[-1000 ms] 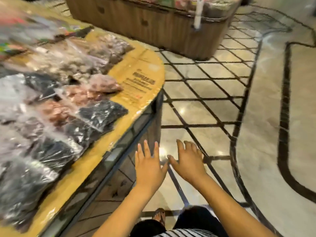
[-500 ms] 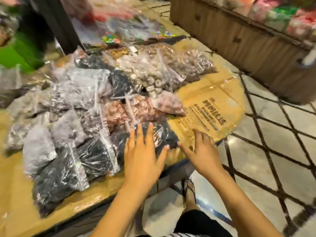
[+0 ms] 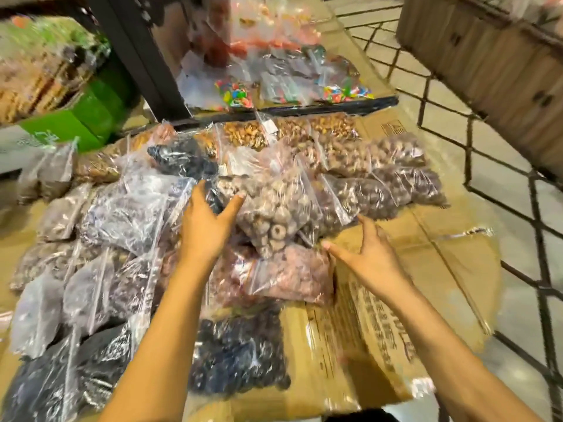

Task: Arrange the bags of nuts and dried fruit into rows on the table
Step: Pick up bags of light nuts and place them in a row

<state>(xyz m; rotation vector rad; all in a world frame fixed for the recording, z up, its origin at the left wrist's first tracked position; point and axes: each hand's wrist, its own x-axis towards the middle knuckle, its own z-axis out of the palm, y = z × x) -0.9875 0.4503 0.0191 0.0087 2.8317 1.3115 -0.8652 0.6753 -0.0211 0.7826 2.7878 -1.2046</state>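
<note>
Many clear zip bags of nuts and dried fruit lie piled on a cardboard-covered table (image 3: 396, 315). A bag of pale round dried fruit (image 3: 274, 214) sits on top in the middle, over a pink bag (image 3: 289, 274). A dark bag (image 3: 240, 354) lies nearest me. My left hand (image 3: 207, 220) hovers open at the pale bag's left side, fingers spread, touching a dark bag edge. My right hand (image 3: 365, 254) is open at the pale bag's lower right corner, fingers spread, holding nothing.
Bags of brown nuts (image 3: 380, 166) line the right of the pile, with grey and dark bags (image 3: 76, 284) on the left. Coloured candy bags (image 3: 234, 95) lie beyond a black bar. A green box (image 3: 70, 126) and a wooden counter (image 3: 502, 71) stand nearby.
My view has swung from the floor onto the table. Both hands have moved forward over the pile to either side of the pale bag.
</note>
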